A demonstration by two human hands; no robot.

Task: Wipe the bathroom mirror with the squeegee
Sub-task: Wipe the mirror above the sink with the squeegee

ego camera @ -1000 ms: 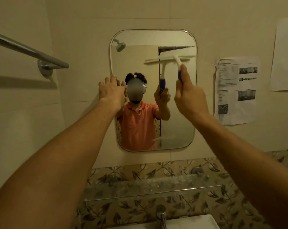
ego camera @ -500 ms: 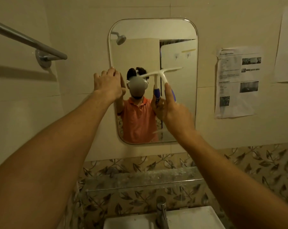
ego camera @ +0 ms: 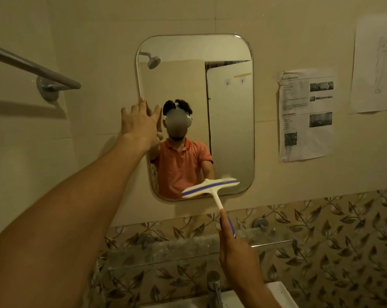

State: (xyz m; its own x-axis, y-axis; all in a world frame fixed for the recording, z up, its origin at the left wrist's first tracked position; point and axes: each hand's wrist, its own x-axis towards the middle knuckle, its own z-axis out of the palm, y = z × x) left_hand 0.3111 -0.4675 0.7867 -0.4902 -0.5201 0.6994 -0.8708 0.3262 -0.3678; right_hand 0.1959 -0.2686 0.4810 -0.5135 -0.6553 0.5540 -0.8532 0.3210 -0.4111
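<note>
Above the right hand (ego camera: pixel 234 252), the squeegee (ego camera: pixel 210 188) crosses the bottom of the mirror (ego camera: pixel 230 107).
That hand grips its handle; the left hand (ego camera: pixel 141 123) presses flat on the mirror's side, probably steadying it.

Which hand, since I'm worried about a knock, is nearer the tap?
Right. The right hand, holding the squeegee, is just above and right of the tap. The left hand is far higher, at the mirror's left edge.
</note>
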